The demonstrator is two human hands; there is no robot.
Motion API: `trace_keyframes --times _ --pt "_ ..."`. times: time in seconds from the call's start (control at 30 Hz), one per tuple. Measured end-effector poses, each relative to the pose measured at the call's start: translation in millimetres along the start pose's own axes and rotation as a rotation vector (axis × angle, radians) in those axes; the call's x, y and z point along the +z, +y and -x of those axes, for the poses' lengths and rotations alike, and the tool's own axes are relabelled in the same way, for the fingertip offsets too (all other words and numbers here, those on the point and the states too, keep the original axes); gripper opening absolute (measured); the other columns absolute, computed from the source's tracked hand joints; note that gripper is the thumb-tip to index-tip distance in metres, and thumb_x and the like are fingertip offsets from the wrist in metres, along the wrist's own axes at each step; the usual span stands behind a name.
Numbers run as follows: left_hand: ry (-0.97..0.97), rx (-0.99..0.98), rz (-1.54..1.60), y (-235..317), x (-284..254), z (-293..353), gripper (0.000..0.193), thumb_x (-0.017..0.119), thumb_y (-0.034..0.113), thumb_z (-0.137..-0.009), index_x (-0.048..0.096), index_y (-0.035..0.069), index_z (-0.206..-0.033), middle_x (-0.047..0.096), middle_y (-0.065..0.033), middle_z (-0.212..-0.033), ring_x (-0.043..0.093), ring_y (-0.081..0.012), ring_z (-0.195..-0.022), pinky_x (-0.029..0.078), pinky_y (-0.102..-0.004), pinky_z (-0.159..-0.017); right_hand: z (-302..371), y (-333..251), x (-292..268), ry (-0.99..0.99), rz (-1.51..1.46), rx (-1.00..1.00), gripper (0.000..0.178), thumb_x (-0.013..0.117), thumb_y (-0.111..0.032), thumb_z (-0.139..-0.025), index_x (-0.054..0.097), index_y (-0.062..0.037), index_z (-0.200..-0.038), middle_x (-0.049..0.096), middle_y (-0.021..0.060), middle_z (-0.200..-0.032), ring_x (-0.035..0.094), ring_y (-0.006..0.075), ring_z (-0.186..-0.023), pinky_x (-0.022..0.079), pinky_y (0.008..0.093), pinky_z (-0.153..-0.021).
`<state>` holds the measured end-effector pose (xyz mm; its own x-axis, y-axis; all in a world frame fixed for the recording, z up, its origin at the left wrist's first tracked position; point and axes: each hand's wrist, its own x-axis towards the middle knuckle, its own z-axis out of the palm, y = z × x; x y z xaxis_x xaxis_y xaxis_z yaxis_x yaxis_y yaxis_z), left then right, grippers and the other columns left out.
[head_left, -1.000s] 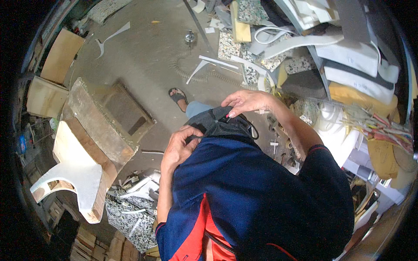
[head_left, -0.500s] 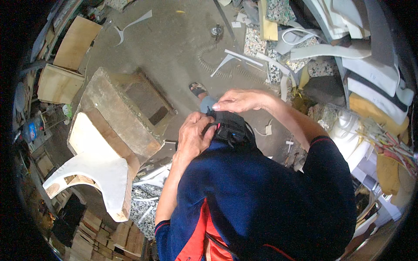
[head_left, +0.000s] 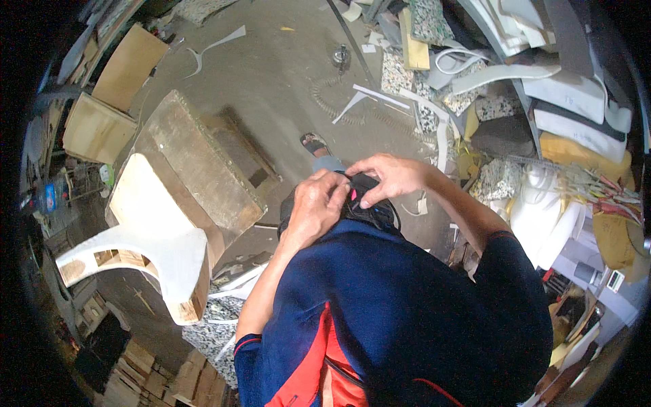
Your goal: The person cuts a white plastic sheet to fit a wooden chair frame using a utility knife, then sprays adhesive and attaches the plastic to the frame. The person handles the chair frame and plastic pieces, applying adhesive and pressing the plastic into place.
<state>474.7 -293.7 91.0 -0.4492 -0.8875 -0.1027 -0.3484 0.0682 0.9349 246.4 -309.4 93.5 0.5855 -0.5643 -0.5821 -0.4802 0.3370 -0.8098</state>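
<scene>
A black pouch [head_left: 369, 216] sits at my waist, with a small pink spot on it and dark cords at its right side. The fingers of my left hand [head_left: 315, 205] are bent and pinched together at the pouch's upper left. My right hand [head_left: 393, 176] curves over its upper right, thumb and forefinger apart with black material between them. The two hands' fingertips nearly meet at the top. What the left fingertips pinch is partly hidden.
To my left, a white-topped wooden frame piece [head_left: 142, 237] leans against a worn wooden block [head_left: 193, 149]. Foam offcuts [head_left: 569, 98] pile up at the right. A coiled hose [head_left: 325, 102] and white strips lie on the floor [head_left: 271, 68]. Cut wood is stacked at lower left.
My right hand has come down onto the pouch, its thumb now lower and apart from the forefinger. My left hand has shifted right, toward the right fingertips. The view has moved slightly.
</scene>
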Motion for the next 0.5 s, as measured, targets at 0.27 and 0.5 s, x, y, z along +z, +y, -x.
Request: trace_keyframes --times 0.27,0.5 --pt "-0.176 0.379 0.005 5.1 -8.9 18.6 0.008 0.071 0.004 -0.083 0.067 0.000 -0.089 0.062 -0.0164 -0.082 0.063 -0.0359 -0.081 0.050 -0.0426 -0.070 20.4 -30.0 16.3 0.087 0.501 0.050 0.062 0.077 -0.035 -0.070 0.068 0.0009 -0.120 0.070 0.0268 -0.109 0.068 0.0417 -0.103 0.053 0.0457 -0.091" --pt "-0.134 0.376 -0.024 -6.5 -15.5 23.7 0.011 0.069 0.008 -0.084 0.065 -0.001 -0.088 0.062 -0.0172 -0.082 0.063 -0.0373 -0.081 0.051 -0.0447 -0.072 23.2 -40.0 46.7 0.260 0.731 -0.180 0.028 0.067 -0.020 -0.084 0.065 -0.0004 -0.104 0.065 0.0239 -0.104 0.065 0.0438 -0.099 0.051 0.0533 -0.089"
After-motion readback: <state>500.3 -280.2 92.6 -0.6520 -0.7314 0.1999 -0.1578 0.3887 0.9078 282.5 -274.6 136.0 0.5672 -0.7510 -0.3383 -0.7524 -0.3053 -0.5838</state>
